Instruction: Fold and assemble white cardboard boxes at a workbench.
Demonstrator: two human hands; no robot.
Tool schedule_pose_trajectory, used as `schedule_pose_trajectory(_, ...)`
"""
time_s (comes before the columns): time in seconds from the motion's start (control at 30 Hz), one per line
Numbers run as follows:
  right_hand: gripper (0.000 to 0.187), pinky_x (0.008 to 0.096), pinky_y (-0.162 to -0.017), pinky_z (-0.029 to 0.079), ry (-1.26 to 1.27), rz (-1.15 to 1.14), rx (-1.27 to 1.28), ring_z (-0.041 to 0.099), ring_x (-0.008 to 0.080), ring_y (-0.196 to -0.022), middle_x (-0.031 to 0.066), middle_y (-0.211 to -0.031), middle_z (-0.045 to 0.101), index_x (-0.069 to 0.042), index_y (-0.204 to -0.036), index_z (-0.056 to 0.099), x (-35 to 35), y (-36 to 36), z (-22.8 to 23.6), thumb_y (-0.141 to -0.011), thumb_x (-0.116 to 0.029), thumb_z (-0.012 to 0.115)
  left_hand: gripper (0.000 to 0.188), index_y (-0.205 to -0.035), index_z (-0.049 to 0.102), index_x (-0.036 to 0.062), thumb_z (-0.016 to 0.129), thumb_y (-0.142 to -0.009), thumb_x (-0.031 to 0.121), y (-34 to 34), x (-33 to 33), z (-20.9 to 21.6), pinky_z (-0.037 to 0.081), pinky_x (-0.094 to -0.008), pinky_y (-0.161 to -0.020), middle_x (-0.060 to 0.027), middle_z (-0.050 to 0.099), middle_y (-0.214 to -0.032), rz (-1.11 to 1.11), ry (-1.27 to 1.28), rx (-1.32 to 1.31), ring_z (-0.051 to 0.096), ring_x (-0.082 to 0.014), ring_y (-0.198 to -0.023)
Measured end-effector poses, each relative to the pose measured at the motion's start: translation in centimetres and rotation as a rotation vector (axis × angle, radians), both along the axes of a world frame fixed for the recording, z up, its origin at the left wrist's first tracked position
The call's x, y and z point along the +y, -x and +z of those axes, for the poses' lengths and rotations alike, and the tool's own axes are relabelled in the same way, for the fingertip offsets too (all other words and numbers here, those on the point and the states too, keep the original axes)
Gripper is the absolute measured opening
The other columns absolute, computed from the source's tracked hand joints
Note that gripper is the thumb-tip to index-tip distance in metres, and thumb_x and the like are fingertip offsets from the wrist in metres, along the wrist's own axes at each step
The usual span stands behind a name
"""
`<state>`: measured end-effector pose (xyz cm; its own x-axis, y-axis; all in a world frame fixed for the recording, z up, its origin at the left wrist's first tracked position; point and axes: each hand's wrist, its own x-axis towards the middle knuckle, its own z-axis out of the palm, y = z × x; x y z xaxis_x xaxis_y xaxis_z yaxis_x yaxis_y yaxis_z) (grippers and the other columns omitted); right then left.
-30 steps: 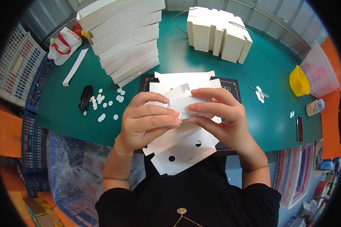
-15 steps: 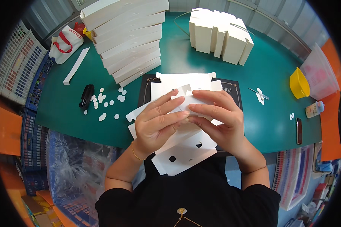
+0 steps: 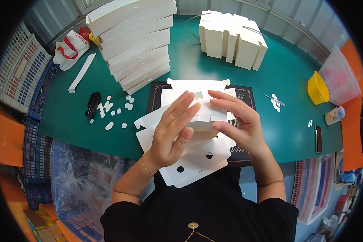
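A small white cardboard box (image 3: pixel 207 115), partly folded up, stands between my hands at the middle of the table. My left hand (image 3: pixel 171 131) is open along its left side, with fingers stretched and thumb apart. At the right side, my right hand (image 3: pixel 240 119) grips the box, its thumb at the front corner and its fingers over the top. Under and around the box lie flat white cardboard blanks (image 3: pixel 193 165), the nearest one with round holes. They rest on a black printed board (image 3: pixel 246 94), which they partly cover.
A tall stack of white folded boxes (image 3: pixel 137 44) rises at the back left. A strapped bundle of cream cardboard (image 3: pixel 234 40) sits at the back right. Loose white discs (image 3: pixel 109 126) and a black stapler (image 3: pixel 92 105) lie left; a yellow tub (image 3: pixel 318 89) and a phone (image 3: pixel 318 139) lie right.
My hands were together with fingertips meeting over the white cardboard box. Now the left hand has drawn away to the left with straightened fingers, and more of the box shows.
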<state>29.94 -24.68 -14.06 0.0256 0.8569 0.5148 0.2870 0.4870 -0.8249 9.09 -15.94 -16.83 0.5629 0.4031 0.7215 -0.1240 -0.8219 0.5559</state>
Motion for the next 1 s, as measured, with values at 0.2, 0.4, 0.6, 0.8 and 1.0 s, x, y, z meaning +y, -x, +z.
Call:
schedule_pose_trajectory(0.2, 0.040, 0.0363, -0.105, 0.046, 0.112, -0.048, 0.050, 0.058, 0.0244, -0.127, 0.0167, -0.138, 0.061, 0.000, -0.122, 0.068, -0.1, 0.0, -0.1, -0.085, -0.007, 0.079, 0.045, -0.140, 0.056, -0.0014, 0.060, -0.099, 0.017, -1.0, -0.4, 0.8, 0.036, -0.0444, -0.115, -0.0212, 0.051, -0.149, 0.110, -0.097, 0.054, 0.043, -0.0386, -0.142)
schedule_pose_trajectory(0.4, 0.022, 0.0369, -0.103, 0.047, 0.032, 0.007, 0.015, 0.061, 0.0259, -0.122, 0.0166, -0.133, 0.063, -0.003, -0.109, 0.075, 0.4, -0.6, 0.1, -0.088, -0.007, 0.077, 0.045, -0.139, 0.057, 0.0008, 0.063, -0.097, 0.016, -0.8, 0.8, 1.6, 0.037, -0.0436, -0.115, -0.0205, 0.054, -0.146, 0.014, 0.072, -0.080, 0.046, -0.0386, -0.139)
schedule_pose_trajectory(0.6, 0.018, 0.0355, -0.100, 0.047, -0.034, -0.021, -0.102, 0.061, 0.0254, -0.120, 0.0188, -0.132, 0.063, -0.003, -0.105, 0.076, 0.6, -0.8, 0.2, -0.088, -0.008, 0.076, 0.066, -0.151, 0.043, 0.0034, 0.070, -0.093, 0.022, -0.3, 4.0, 1.3, 0.039, -0.0415, -0.113, -0.0232, 0.036, -0.159, -0.154, -0.276, 0.185, 0.047, -0.0354, -0.140)
schedule_pose_trajectory(0.8, 0.016, 0.0307, -0.094, 0.049, 0.040, -0.281, 0.331, 0.058, 0.0196, -0.117, 0.0131, -0.131, 0.061, -0.001, -0.107, 0.073, 1.6, -1.0, -1.5, -0.093, -0.008, 0.072, 0.132, -0.162, -0.001, 0.0115, 0.092, -0.071, 0.036, -1.2, 1.8, -0.9, 0.034, -0.0478, -0.117, -0.0206, 0.008, -0.168, -0.050, 0.310, 0.171, 0.030, -0.0391, -0.149)
schedule_pose_trajectory(1.0, 0.018, 0.0337, -0.086, 0.055, 0.142, -0.418, 0.787, 0.062, 0.0111, -0.100, 0.0005, -0.106, 0.063, -0.011, -0.110, 0.063, 3.4, -3.8, -2.7, -0.098, -0.023, 0.069, 0.124, -0.160, 0.014, 0.0054, 0.091, -0.069, 0.041, -1.2, 1.7, -2.9, 0.036, -0.0466, -0.113, -0.0222, 0.027, -0.162, 0.394, -0.128, 0.347, 0.041, -0.0402, -0.140)
